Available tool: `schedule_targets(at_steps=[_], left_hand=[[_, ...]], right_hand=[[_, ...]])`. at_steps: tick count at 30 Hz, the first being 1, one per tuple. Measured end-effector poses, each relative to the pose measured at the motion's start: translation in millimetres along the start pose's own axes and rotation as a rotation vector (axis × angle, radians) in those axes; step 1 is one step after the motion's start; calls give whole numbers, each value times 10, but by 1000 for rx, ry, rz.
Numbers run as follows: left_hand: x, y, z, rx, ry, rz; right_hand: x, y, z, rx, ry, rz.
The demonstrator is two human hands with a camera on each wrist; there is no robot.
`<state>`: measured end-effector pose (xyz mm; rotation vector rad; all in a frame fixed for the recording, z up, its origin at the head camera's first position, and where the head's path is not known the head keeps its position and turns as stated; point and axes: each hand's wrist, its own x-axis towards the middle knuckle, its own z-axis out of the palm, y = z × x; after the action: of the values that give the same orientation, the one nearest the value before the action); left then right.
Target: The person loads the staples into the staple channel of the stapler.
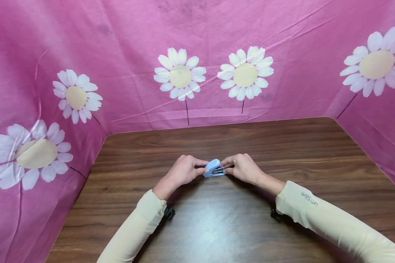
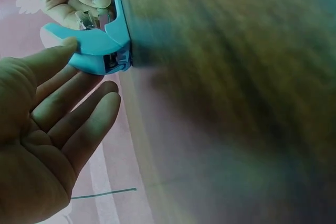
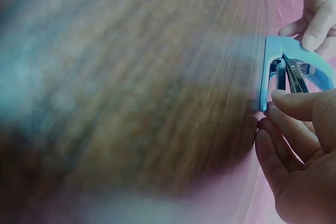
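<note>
A small light-blue stapler (image 1: 212, 166) stands on the wooden table, its top cover tilted up and the metal staple channel (image 3: 295, 74) exposed. My left hand (image 1: 183, 170) pinches the blue body at its hinge end; in the left wrist view the lower fingers of that hand (image 2: 58, 108) are spread loosely beneath. From the other side, my right hand (image 1: 245, 168) holds the front end between thumb and fingers. The right wrist view has the right thumb (image 3: 296, 103) right at the tip of the metal channel, overlapping part of it.
The brown wood-grain table (image 1: 217, 142) ends at a pink cloth wall (image 1: 210, 22) printed with white daisies, which rises behind and at both sides. A dark wrist device (image 1: 169, 213) shows under the left sleeve, another (image 1: 276, 215) under the right.
</note>
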<state>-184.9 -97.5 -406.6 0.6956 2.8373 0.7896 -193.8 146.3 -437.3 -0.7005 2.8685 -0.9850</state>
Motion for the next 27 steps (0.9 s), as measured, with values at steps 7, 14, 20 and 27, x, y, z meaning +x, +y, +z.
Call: schedule_targets(at_steps=[7,14,20,27], left_hand=[[73,54,-9,76,-44,55],[107,93,-23,128,-67,67],[119,142,-42,153,-92,59],[133,164,-38,171,-117,69]], right_hand=[[2,1,-9,22,-13,-8],[9,7,-8,10,-9,-20],[14,4,0,10,-3,-27],[11,1,6,22,0,-17]])
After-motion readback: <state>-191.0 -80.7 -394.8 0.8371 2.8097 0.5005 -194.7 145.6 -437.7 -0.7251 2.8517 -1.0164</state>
